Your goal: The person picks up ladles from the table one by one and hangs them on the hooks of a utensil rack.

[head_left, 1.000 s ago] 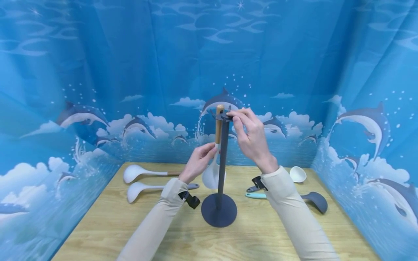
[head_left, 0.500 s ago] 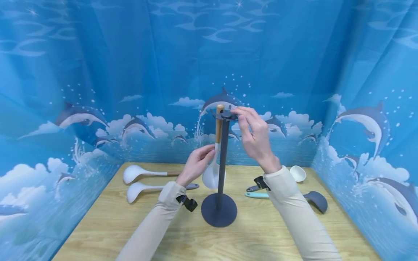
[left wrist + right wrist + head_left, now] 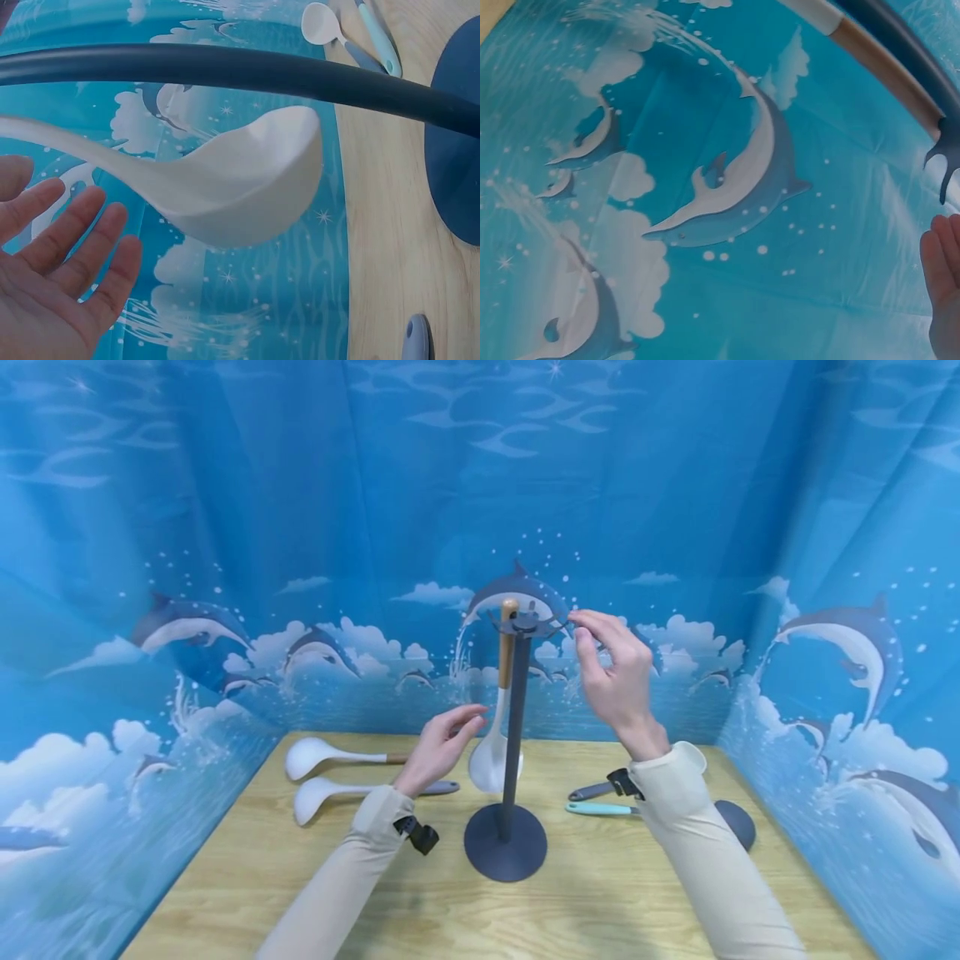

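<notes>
A white ladle with a wooden handle (image 3: 506, 662) hangs from the hooked top of a dark grey stand (image 3: 515, 718). Its bowl (image 3: 240, 187) hangs free in the left wrist view, with the stand's pole running past it. My left hand (image 3: 435, 752) is just left of the ladle, its fingers (image 3: 75, 247) extended and apart from it. To the right of the stand's top, my right hand (image 3: 618, 672) is raised with loosely bent fingers, fingertips close to the end of a hook (image 3: 558, 625). Nothing is held in either hand.
Two white ladles (image 3: 307, 758) (image 3: 315, 797) lie on the wooden table (image 3: 420, 910) at left. At right lie a mint-handled ladle (image 3: 600, 809) and a grey-handled one (image 3: 592, 791), partly hidden by the right sleeve. A dolphin-print curtain (image 3: 420, 527) surrounds the table.
My left hand has let go of the ladle's neck and drawn back left and down. My right hand has moved right, off the top of the stand. The ladle stays hanging.
</notes>
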Available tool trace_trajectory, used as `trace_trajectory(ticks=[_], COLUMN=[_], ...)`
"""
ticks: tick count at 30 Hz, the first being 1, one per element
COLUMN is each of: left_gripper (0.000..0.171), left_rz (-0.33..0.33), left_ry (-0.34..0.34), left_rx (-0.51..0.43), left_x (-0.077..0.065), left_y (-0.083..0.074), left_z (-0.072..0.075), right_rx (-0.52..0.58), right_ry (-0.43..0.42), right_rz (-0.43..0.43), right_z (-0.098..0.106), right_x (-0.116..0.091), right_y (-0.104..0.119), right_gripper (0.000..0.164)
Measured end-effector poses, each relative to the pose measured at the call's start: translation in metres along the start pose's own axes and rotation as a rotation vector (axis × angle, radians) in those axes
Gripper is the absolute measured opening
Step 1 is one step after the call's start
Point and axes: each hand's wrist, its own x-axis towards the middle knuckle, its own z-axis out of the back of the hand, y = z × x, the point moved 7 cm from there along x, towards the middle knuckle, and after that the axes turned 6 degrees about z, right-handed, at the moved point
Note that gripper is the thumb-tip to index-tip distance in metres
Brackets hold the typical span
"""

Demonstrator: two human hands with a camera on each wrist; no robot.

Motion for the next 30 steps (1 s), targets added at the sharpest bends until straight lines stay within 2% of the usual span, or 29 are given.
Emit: trace_trajectory(ticks=[8, 17, 24, 30], left_gripper=[0.034, 0.032, 0.03, 0.031], left_rz=[0.01, 0.048, 0.074, 0.093], left_ry=[-0.009, -0.02, -0.031, -0.006], left_rx=[0.027, 0.061, 0.156, 0.236], left_x=[-0.003, -0.005, -0.008, -0.008], left_y=[0.01, 0.021, 0.034, 0.049], left_z=[0.004, 0.007, 0.011, 0.016], right_rx=[-0.065, -0.098, -0.131, -0.17], right_ry=[0.079, 0.193, 0.275, 0.34], right_rz=[-0.011, -0.083, -0.109, -0.119], right_z=[0.004, 0.002, -0.001, -0.001], right_x=[-0.023, -0.059, -0.085, -0.106], right_y=[-0.014, -0.029, -0.038, -0.045], right_gripper=[0.022, 0.019, 0.018, 0.017])
